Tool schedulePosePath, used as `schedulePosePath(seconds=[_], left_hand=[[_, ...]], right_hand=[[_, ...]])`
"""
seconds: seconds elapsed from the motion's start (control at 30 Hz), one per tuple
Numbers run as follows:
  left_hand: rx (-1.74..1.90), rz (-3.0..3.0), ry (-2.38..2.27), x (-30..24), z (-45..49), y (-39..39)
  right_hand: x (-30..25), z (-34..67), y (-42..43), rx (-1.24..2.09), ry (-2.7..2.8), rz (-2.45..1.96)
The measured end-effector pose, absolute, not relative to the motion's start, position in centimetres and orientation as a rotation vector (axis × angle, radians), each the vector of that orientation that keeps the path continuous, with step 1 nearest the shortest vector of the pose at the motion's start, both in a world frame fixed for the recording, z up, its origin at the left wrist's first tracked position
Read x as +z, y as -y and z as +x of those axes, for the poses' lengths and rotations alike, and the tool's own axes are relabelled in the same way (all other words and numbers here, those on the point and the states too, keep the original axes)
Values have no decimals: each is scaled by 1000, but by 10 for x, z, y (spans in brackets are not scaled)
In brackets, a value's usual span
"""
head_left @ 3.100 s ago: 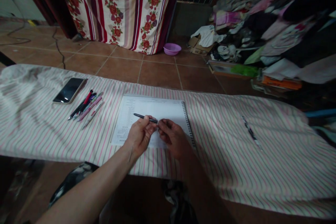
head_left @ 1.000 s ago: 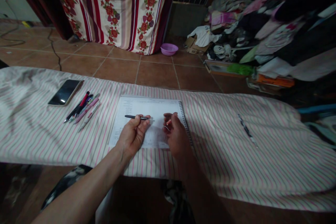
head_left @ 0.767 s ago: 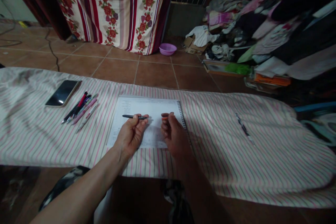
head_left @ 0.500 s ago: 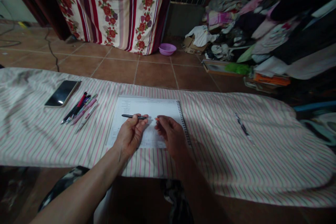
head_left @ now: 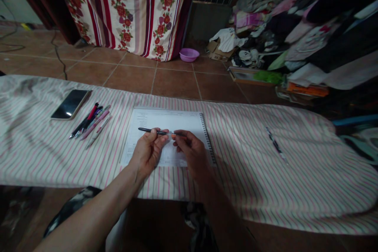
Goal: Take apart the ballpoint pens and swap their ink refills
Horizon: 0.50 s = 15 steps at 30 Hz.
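Observation:
My left hand (head_left: 147, 151) pinches a dark pen (head_left: 149, 130) and holds it level above a spiral notebook (head_left: 168, 124) that lies open on the striped cloth. My right hand (head_left: 190, 151) is closed in a pinch close to the pen's right end, with a small part I cannot make out between its fingertips. Both hands hover over the notebook's lower half.
A phone (head_left: 70, 104) and a bunch of several pens (head_left: 90, 123) lie on the cloth at the left. Another pen (head_left: 276, 146) lies at the right. The striped cloth (head_left: 295, 177) covers a long board. Beyond are tiled floor, a flowered curtain (head_left: 132, 8), a purple bowl (head_left: 189, 54) and piled clothes.
My right hand had drawn away from the pen and lifted; it has now come back to the pen's right end. My left hand kept the pen almost still.

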<state>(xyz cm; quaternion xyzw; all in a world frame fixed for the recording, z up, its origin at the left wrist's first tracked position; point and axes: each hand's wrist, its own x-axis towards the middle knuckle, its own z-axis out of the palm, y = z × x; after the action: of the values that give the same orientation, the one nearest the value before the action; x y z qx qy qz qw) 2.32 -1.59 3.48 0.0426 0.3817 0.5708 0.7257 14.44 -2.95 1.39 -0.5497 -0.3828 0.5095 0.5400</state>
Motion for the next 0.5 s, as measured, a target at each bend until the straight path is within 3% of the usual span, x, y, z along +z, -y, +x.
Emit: schedulePosePath(seconds=[0.5], left_hand=[[1267, 146, -806, 33, 24, 17]], right_hand=[[15, 144, 31, 1170, 954, -1302]])
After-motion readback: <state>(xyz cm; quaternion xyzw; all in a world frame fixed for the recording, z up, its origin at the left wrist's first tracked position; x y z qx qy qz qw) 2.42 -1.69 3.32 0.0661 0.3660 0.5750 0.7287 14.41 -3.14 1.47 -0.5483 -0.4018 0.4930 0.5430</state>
